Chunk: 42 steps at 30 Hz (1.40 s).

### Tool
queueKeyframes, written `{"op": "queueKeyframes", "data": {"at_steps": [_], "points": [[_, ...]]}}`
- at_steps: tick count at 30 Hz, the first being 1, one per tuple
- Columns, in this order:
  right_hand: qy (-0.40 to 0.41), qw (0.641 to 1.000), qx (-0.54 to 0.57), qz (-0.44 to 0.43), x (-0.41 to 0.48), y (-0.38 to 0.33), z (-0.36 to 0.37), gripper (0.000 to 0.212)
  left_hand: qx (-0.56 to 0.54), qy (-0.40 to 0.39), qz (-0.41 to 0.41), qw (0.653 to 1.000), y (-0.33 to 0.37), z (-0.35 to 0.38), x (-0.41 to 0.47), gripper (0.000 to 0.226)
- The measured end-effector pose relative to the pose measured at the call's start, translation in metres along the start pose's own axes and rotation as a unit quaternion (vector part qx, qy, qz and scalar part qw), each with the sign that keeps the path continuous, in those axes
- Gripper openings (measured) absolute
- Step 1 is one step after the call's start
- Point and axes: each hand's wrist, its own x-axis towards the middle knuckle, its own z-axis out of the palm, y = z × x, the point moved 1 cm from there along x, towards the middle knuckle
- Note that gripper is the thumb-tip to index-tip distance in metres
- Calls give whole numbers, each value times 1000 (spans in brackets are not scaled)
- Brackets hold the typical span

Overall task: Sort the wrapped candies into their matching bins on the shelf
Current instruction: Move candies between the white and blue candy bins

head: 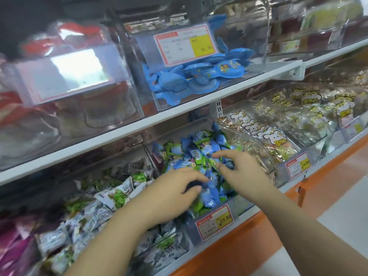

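Head view: reaching into the clear bin [191, 228] of blue-and-green wrapped candies [199, 154], mid lower shelf [326, 162]. Curling the left hand [173, 196] onto the near candies, grip impossible to tell. Holding the right hand [241, 170] loose and empty just above them.

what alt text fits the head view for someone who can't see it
Two bare hands reach into a clear bin of blue and green wrapped candies, the left hand at the front of the pile, the right hand further back. Beside it are white-and-green packets and cartoon-printed bags; blue packs sit on the shelf above.
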Motion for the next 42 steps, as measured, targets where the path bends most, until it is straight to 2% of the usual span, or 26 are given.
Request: {"op": "queueKeyframes", "data": {"at_steps": [2, 5, 8, 12, 16, 22, 24, 28, 30, 33, 36, 40, 42], "points": [[-8, 1000, -8, -1, 1, -3, 8, 22, 20, 55, -35, 998, -14, -1, -17, 31], [-24, 999, -30, -19, 4, -13, 18, 25, 22, 81, -93, 992, -31, 5, -32, 35], [-43, 998, -39, -34, 6, -30, 28, 29, -24, 112, -95, 989, -35, 11, -37, 35], [-102, 983, -139, -69, 29, -42, 53, 41, -43, 139, -92, 985, -42, 18, -38, 37], [-266, 922, -268, -90, 57, -40, 67, 44, -47, 120, -83, 988, -49, 19, -36, 37], [-395, 858, -317, -85, 40, -37, 33, 31, -60, 119, -72, 988, -54, 18, -35, 41], [-382, 866, -313, -82, 37, -38, 24, 31, -60, 121, -72, 988, -53, 18, -34, 41], [-259, 897, -324, -152, 57, -41, 26, 31, -70, 130, -68, 987, -52, 16, -35, 41], [-258, 877, -362, -180, 68, -36, 37, 33, -76, 134, -66, 986, -52, 16, -35, 40], [-254, 824, -467, -196, 81, -19, 39, 35, -83, 137, -60, 985, -52, 16, -37, 40], [-215, 829, -480, -191, 88, -10, 20, 32, -92, 134, -59, 985, -54, 17, -37, 41], [-233, 814, -497, -188, 85, -9, 8, 26, -95, 134, -57, 985, -55, 16, -36, 41], [-228, 820, -490, -189, 84, -14, 10, 23, -97, 137, -55, 984, -54, 15, -37, 41]]}}
